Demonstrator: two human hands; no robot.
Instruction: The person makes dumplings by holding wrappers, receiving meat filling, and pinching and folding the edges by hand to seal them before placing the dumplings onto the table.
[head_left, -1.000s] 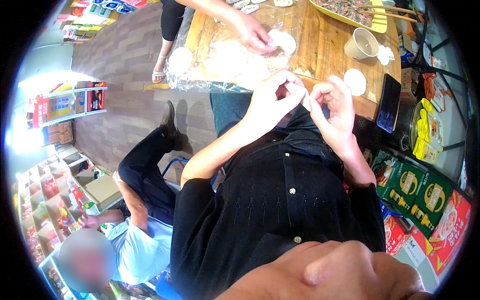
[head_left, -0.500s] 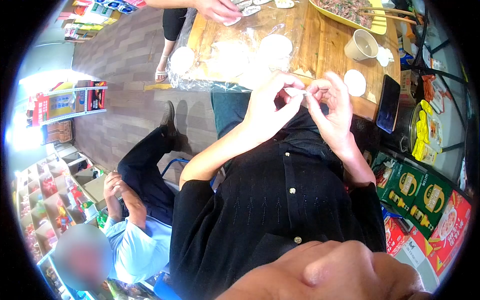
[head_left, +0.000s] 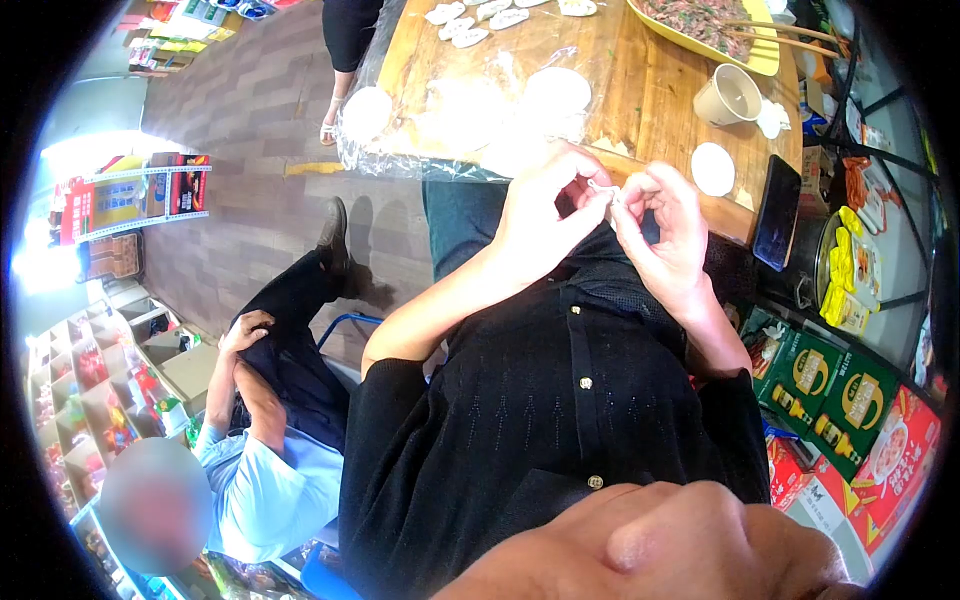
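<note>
A small white dumpling is pinched between the fingertips of both my hands, just off the near table edge. My left hand grips its left end with thumb and forefinger. From the other side, my right hand presses its edge between thumb and fingers. My fingers hide most of the dumpling. A round dough wrapper lies on the wooden table beside my right hand. More round wrappers rest on the plastic sheet farther left. Finished dumplings lie in rows at the far side.
A yellow tray of filling with chopsticks stands at the far right, near a paper cup. A black phone lies at the table's right edge. A seated person is at the left; another person's leg shows beyond the table.
The dumpling's edge has been pressed together further between my fingers. Another person's hand has left the rows of dumplings. The seated person's hands have shifted onto the knee.
</note>
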